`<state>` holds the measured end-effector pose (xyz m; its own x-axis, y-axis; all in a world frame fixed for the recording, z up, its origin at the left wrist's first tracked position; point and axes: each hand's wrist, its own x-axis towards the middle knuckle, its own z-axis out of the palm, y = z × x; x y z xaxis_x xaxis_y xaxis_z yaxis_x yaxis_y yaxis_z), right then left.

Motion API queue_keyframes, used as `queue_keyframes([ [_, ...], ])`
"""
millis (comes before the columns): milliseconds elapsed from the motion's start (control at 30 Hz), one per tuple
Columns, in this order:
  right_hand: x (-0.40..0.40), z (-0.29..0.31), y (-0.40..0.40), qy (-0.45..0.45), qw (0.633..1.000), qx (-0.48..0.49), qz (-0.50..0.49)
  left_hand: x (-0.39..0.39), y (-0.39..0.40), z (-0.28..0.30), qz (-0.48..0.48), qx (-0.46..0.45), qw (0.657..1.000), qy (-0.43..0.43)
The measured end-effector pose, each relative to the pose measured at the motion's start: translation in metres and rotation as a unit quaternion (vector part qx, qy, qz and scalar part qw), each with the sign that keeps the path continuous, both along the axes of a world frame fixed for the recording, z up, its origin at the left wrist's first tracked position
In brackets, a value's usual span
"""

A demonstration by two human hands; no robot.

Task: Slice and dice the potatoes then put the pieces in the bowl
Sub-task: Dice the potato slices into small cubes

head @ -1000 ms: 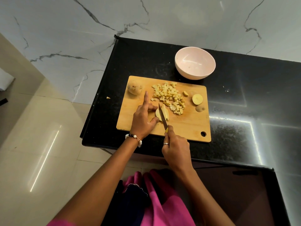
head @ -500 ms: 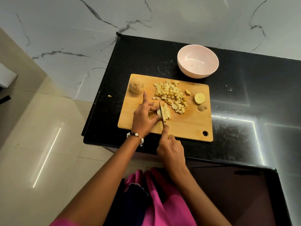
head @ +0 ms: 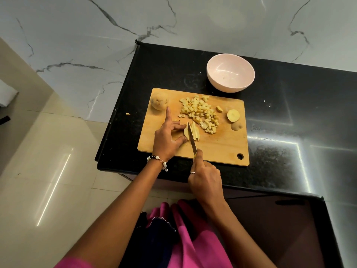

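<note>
The potato piece [head: 185,132] being cut is lying near the middle of the wooden cutting board [head: 218,149], with freshly cut strips [head: 195,130] leaning just to its right. The left hand [head: 168,138] is pinching that piece between thumb and curled fingers, while its index finger is pointing straight out toward the far edge of the board. The knife [head: 191,137] is standing in the cut between piece and strips, and the right hand [head: 205,180] is gripping its handle with the forefinger laid along the top. Further right, a heap of diced potato [head: 201,113] is sitting on the board, a cut potato half [head: 233,115] and a skin-side end piece [head: 236,125] beyond it, and a whole potato [head: 159,102] at the far left corner. The pale bowl [head: 230,72] is waiting on the black counter [head: 289,122] just behind the board and appears to be holding no pieces. The blade is working very close to the pinching thumb and fingertips, so as the piece is getting narrower a slip could nick them. One stray bit [head: 127,113] is already lying off the board near the counter edge, and more could be scattering likewise.
</note>
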<state>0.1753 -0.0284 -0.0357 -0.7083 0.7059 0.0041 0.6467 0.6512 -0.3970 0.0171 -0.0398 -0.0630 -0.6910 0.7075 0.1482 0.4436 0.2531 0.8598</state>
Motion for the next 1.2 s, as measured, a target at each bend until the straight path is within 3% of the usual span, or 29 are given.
queue_keyframes([
  [233, 0.004, -0.003, 0.0, 0.006, 1.0, -0.002, 0.006, 0.002, -0.002, 0.004, -0.007, 0.0, 1.0, 0.002],
  [500, 0.008, 0.01, -0.005, 0.09, 0.994, -0.062, -0.019, 0.005, 0.002, 0.002, -0.016, -0.008, 0.998, 0.063],
  [800, 0.015, 0.02, -0.002, 0.116, 0.989, -0.076, -0.06, 0.0, -0.002, 0.005, -0.021, 0.014, 1.0, -0.008],
  [1200, -0.012, 0.009, 0.004, 0.02, 0.999, -0.039, -0.03, 0.001, 0.0, -0.003, -0.004, 0.024, 0.999, 0.031],
])
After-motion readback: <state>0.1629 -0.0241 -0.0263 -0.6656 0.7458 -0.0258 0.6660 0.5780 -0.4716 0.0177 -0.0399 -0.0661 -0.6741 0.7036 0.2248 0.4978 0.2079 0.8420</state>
